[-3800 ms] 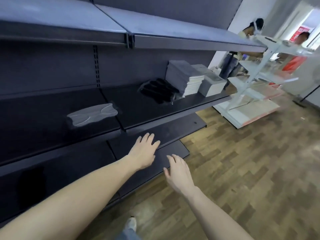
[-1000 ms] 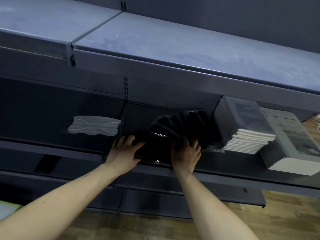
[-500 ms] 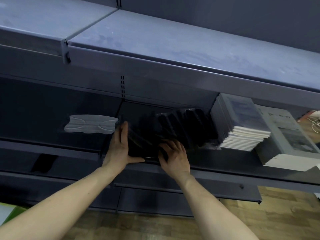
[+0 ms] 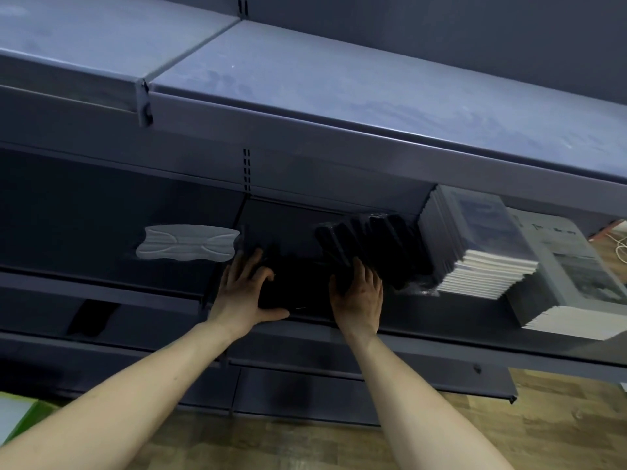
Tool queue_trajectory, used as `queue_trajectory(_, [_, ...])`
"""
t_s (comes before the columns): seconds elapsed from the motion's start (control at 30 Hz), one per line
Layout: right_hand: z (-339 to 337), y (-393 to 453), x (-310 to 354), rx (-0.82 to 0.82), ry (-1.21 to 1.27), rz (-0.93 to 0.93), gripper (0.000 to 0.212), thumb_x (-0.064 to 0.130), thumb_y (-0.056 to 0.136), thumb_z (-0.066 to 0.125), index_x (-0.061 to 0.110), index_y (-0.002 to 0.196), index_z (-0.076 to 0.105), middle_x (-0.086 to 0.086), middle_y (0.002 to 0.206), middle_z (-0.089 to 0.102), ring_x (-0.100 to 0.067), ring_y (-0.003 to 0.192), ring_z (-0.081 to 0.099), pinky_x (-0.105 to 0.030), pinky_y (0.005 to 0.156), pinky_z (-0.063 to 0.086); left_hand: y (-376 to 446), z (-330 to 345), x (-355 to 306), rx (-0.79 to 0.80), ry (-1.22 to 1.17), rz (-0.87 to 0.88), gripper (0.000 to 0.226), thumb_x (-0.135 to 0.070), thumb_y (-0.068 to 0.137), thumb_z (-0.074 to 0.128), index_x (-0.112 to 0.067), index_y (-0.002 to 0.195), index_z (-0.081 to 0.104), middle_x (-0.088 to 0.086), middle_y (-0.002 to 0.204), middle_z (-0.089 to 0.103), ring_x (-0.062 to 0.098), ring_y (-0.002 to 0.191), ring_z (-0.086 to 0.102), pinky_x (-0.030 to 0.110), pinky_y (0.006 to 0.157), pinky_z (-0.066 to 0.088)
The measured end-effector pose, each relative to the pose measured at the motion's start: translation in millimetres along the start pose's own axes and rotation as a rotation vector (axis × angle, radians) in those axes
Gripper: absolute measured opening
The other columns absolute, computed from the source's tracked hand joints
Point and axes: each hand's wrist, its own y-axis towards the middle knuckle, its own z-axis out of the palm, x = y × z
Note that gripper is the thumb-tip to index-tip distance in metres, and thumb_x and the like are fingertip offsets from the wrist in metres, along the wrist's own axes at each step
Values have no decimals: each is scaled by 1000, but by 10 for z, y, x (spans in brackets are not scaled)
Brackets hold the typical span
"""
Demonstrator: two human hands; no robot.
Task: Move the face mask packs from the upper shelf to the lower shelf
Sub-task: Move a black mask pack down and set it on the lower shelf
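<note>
A row of black face mask packs (image 4: 369, 242) leans on the middle shelf (image 4: 441, 347), beside a stack of booklets. One black pack (image 4: 298, 288) lies flat at the shelf's front edge. My left hand (image 4: 242, 293) grips its left end, fingers on top and thumb along the front. My right hand (image 4: 359, 296) grips its right end with curled fingers. A pale grey mask pack (image 4: 188, 245) lies on the left section of the same shelf. The lower shelf (image 4: 146, 322) holds a dark item (image 4: 88, 317), too dim to identify.
Two stacks of booklets (image 4: 475, 245) (image 4: 570, 276) fill the right end of the middle shelf. A bare grey top shelf (image 4: 339, 96) overhangs it. Wooden floor (image 4: 559, 418) lies below. A green and white object (image 4: 17, 415) shows at the lower left.
Both hands have closed on the ends of the front black pack; the left hand's fingers moved from the pack's side onto its top. The pack now lies flat, apart from the leaning row.
</note>
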Motion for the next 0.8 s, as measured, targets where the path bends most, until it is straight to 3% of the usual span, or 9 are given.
queue_trajectory(0.13, [-32, -43, 1, -26, 73, -45, 61, 39, 94, 60, 22, 149, 39, 0, 143, 50, -20, 137, 37, -38, 113, 31, 28, -1, 4, 30, 35, 32, 66, -67, 75, 67, -33, 126, 42, -7, 162, 16, 23, 151, -1, 44, 123, 0])
queue_trajectory(0.2, [-17, -46, 2, -46, 81, -24, 70, 38, 91, 64, 20, 151, 35, -5, 143, 47, -24, 137, 35, -42, 114, 33, 21, -3, 1, 50, 63, 44, 81, -69, 78, 63, -42, 146, 27, -6, 159, 18, 26, 149, 4, 45, 123, 0])
queue_trajectory(0.27, [14, -52, -3, -82, 52, 12, 78, 43, 90, 63, 15, 154, 28, -10, 149, 41, -29, 141, 31, -46, 117, 31, 14, -12, 9, 85, 81, 44, 88, -70, 81, 59, -48, 153, 14, -6, 155, 15, 29, 145, 8, 47, 122, 0])
queue_trajectory(0.4, [8, -36, 1, -5, -21, 32, 76, 48, 96, 52, 15, 157, 21, -8, 154, 38, -27, 145, 27, -43, 122, 21, 0, -43, 5, 82, 31, 41, 79, -66, 82, 62, -44, 150, 30, -6, 148, 15, 26, 138, 11, 46, 122, 4])
queue_trajectory(0.53, [-17, -50, 22, -26, 32, -24, 61, 32, 93, 60, 22, 150, 40, -1, 144, 51, -24, 137, 38, -42, 116, 31, 5, -22, 35, 74, -15, 57, 77, -69, 79, 62, -40, 146, 38, -5, 152, 17, 27, 141, 11, 42, 122, 3])
queue_trajectory(0.6, [-35, 1, 39, -19, 57, -21, 51, 26, 91, 65, 24, 140, 54, 0, 135, 58, -24, 130, 46, -41, 110, 35, 18, -7, 64, 79, -9, 84, 84, -80, 73, 51, -40, 146, 38, -6, 155, 17, 28, 145, 10, 41, 122, -3])
queue_trajectory(0.7, [-89, 175, 82, -43, 198, 47, 34, 21, 86, 70, 20, 120, 69, -5, 122, 65, -29, 118, 57, -46, 101, 45, 36, 12, 94, 81, -4, 96, 79, -76, 76, 55, -39, 144, 40, -8, 158, 16, 25, 147, 5, 39, 121, -8])
queue_trajectory(0.8, [-133, 309, 131, -66, 376, 133, 25, 20, 87, 70, 23, 111, 72, -3, 117, 62, -26, 111, 59, -45, 97, 49, 48, 21, 108, 89, 7, 99, 91, -86, 65, 36, -36, 141, 44, -6, 159, 17, 24, 148, 4, 41, 122, -8])
